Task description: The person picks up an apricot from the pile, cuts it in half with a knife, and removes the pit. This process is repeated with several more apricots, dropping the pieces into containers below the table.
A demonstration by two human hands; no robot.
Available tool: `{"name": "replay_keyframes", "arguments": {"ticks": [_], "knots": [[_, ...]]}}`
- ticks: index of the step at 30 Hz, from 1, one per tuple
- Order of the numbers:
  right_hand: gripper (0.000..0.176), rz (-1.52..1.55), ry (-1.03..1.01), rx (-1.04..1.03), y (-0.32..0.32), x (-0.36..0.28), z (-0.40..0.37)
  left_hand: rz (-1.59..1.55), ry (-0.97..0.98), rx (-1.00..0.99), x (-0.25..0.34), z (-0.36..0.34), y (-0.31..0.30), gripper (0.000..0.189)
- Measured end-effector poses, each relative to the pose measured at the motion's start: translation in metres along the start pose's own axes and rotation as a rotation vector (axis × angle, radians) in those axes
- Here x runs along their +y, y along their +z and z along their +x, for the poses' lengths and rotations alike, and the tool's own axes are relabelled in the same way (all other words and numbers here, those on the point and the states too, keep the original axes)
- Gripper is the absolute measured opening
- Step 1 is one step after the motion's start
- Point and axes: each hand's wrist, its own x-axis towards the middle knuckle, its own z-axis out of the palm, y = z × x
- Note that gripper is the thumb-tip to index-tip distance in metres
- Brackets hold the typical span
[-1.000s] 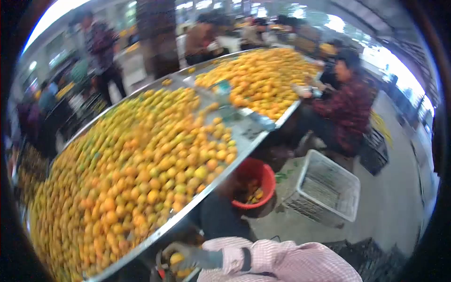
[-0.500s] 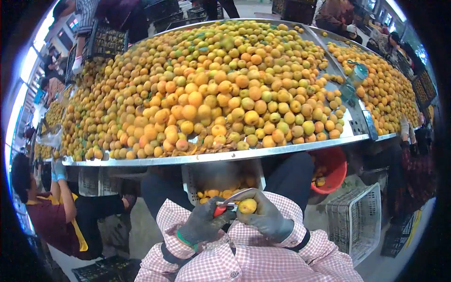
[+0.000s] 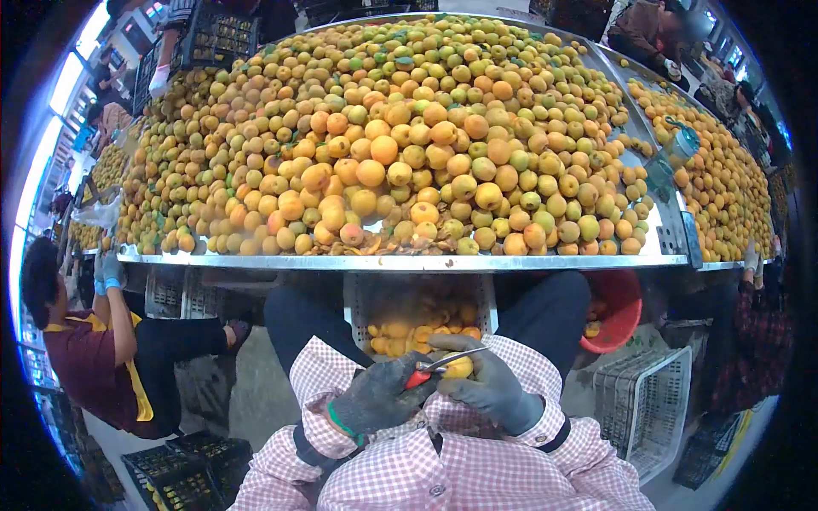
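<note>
Both my hands wear dark grey work gloves and meet above my lap. My left hand (image 3: pixel 382 397) is closed round the red handle of a cutting tool (image 3: pixel 416 378), whose slender metal blade points up to the right. In my right hand (image 3: pixel 496 393), an apricot (image 3: pixel 458 367) is gripped between thumb and fingers. The blade lies across the top of this fruit, overlapping it in the view. Just beyond my hands, between my knees, a pale plastic crate (image 3: pixel 350 308) holds cut apricot pieces (image 3: pixel 423 333).
A metal-edged table (image 3: pixel 409 262) bears a large heap of apricots (image 3: pixel 383 150). To the right are a red tub (image 3: pixel 629 313) and a white basket (image 3: pixel 658 400). Black crates (image 3: pixel 181 468) stand at lower left. A co-worker (image 3: pixel 94 366) sits on the left; others work around the table.
The view has tilted down slightly, so the table edge sits higher. The blade now lies over the apricot, and my right fingers cover more of the fruit.
</note>
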Motion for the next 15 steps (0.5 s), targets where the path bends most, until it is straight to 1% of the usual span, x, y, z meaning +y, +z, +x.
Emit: {"name": "replay_keyframes", "arguments": {"ticks": [1,5,7,8,10,14,15], "knots": [[0.051,0.122,0.07,-0.006,0.002,-0.001,0.0,-0.043,0.001,0.014,0.0,0.0,0.0,0.034],[0.049,0.053,0.064,-0.03,0.002,-0.003,-0.001,-0.094,-0.071,0.01,-0.003,0.001,0.003,0.031],[0.048,-0.068,-0.019,-0.003,0.003,-0.001,-0.002,-0.106,-0.12,-0.01,-0.001,0.0,0.003,0.03],[0.048,-0.067,-0.017,-0.005,0.003,0.0,-0.002,-0.107,-0.123,-0.009,-0.002,0.001,0.003,0.03],[0.045,-0.164,-0.141,-0.021,0.001,0.005,-0.002,-0.079,-0.081,-0.034,-0.002,0.001,0.003,0.03],[0.044,-0.252,-0.133,0.007,-0.001,0.019,-0.005,-0.034,-0.135,-0.045,-0.001,0.0,0.003,0.03],[0.041,-0.33,-0.172,0.028,-0.001,0.02,-0.006,-0.014,-0.151,-0.075,-0.001,0.001,0.002,0.03]]}}
